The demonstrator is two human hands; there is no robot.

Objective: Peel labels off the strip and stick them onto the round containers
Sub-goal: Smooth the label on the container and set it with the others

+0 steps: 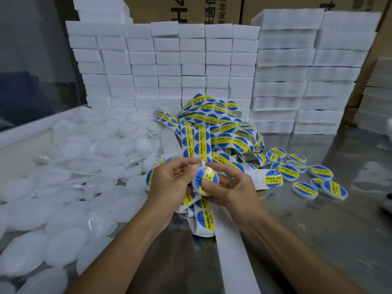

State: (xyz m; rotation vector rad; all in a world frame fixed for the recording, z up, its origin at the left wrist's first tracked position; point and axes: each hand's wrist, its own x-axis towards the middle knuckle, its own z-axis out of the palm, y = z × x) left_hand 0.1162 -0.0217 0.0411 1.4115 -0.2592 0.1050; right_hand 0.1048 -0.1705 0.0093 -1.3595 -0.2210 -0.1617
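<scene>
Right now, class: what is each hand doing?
Left hand: pinches the label strip.
Right hand: holds the round container, thumb on its label.

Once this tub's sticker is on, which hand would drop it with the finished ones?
Probably the right hand: it already grips the container, and the labelled containers lie on its side.

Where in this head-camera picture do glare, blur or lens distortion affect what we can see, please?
Head view: the shiny metal tabletop mirrors the stacked white foam blocks as pale glare; wide-angle bending tilts the stacks at the edges; the heap of white round containers smears at lower left.
</scene>
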